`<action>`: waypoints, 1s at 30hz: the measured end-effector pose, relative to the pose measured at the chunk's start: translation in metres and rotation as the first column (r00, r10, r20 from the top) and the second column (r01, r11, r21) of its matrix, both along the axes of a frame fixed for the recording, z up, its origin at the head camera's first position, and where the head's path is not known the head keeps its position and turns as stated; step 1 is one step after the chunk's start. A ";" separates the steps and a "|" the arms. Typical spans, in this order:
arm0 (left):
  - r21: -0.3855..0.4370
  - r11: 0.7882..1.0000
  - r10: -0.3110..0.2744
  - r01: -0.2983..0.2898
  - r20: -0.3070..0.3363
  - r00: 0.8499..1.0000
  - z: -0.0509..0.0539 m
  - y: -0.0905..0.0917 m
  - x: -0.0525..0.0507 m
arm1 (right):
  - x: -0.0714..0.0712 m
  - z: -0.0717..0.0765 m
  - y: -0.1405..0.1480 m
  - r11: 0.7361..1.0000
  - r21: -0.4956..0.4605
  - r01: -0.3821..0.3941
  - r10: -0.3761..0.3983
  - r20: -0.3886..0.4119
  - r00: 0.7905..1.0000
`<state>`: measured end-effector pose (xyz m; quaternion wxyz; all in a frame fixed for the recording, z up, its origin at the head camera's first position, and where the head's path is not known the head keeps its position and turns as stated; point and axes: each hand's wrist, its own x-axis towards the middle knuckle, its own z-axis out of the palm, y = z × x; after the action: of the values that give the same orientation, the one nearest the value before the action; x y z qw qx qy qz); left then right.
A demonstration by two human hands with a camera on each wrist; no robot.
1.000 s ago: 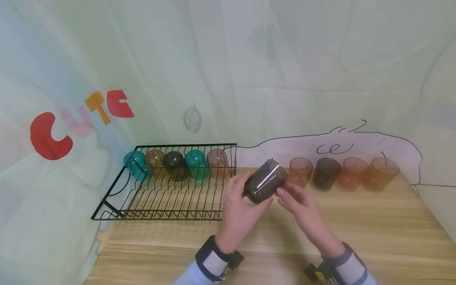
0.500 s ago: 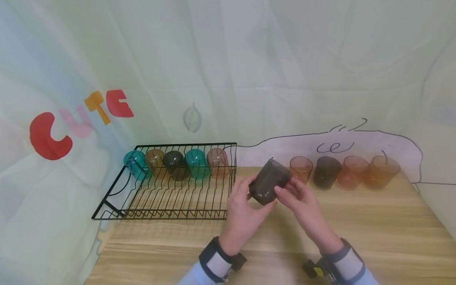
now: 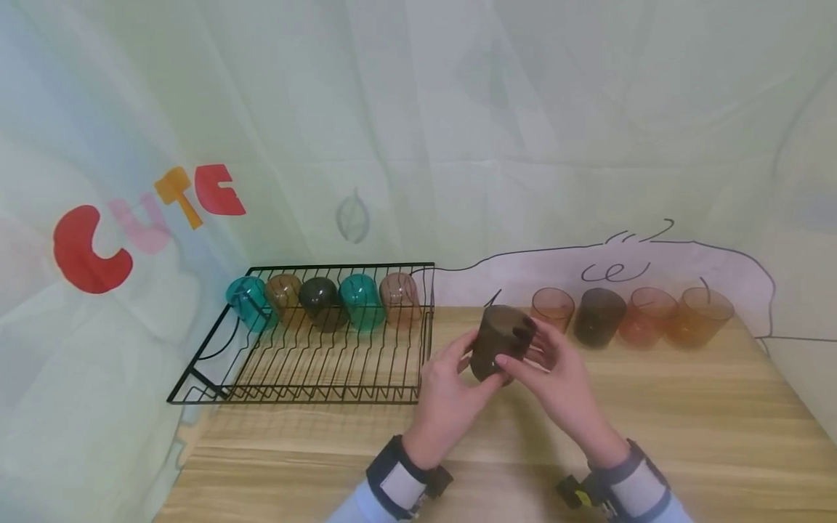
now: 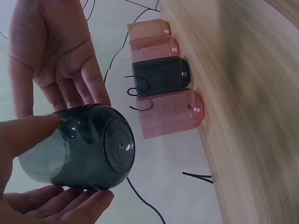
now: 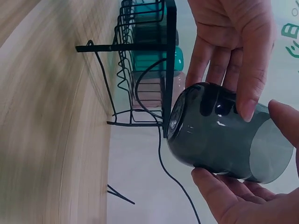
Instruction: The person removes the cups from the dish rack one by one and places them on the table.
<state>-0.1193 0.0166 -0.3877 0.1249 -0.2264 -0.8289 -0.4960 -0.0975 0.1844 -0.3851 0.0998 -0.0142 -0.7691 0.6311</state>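
Note:
In the head view a dark grey see-through cup (image 3: 492, 341) is held above the table, mouth up and a little tilted. My left hand (image 3: 445, 399) grips it from the left, the thumb low on the near side. From the right my right hand (image 3: 565, 388) holds it too, thumb on the front and fingers behind. The left wrist view shows the cup's round base (image 4: 120, 144) between the two hands. In the right wrist view the cup (image 5: 215, 135) lies across the picture, fingers of both hands on its wall.
A black wire rack (image 3: 294, 402) stands left on the wooden table (image 3: 686, 421), with a back row of upside-down cups, among them a teal cup (image 3: 361, 298). Several upright cups line the back right, including an orange cup (image 3: 696, 319) and a dark cup (image 3: 598, 319). A printed curtain (image 3: 458, 145) hangs behind.
The cup has turned from a strong slant to nearly upright and come slightly right and down. My right fingers have moved further round it. The cups in the rack stay put.

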 end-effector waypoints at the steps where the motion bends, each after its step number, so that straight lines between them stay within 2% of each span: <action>1: -0.001 1.000 -0.003 0.003 0.008 1.000 -0.001 0.000 0.000 | -0.001 -0.001 -0.001 1.000 0.007 0.006 -0.006 -0.012 1.000; 7: -0.012 1.000 0.005 -0.004 0.064 0.998 -0.002 -0.001 -0.002 | -0.004 -0.008 -0.004 1.000 0.019 0.024 -0.023 -0.070 0.997; 14: -0.040 0.999 0.003 0.000 0.081 0.997 -0.005 -0.003 -0.006 | -0.009 -0.014 -0.007 1.000 0.028 0.006 -0.003 -0.112 0.994; 24: -0.124 0.992 0.020 -0.007 0.101 0.995 -0.004 -0.007 -0.011 | -0.018 -0.018 -0.012 0.999 0.046 0.012 -0.008 -0.100 0.995; 30: -0.182 0.983 0.050 -0.028 0.118 0.992 -0.002 -0.011 -0.013 | -0.030 -0.031 -0.014 0.997 0.057 0.049 -0.043 -0.103 0.994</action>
<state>-0.1324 0.0052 -0.3897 0.0625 -0.1896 -0.8807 -0.4295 -0.1271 0.1704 -0.4156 0.1538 0.0032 -0.7809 0.6055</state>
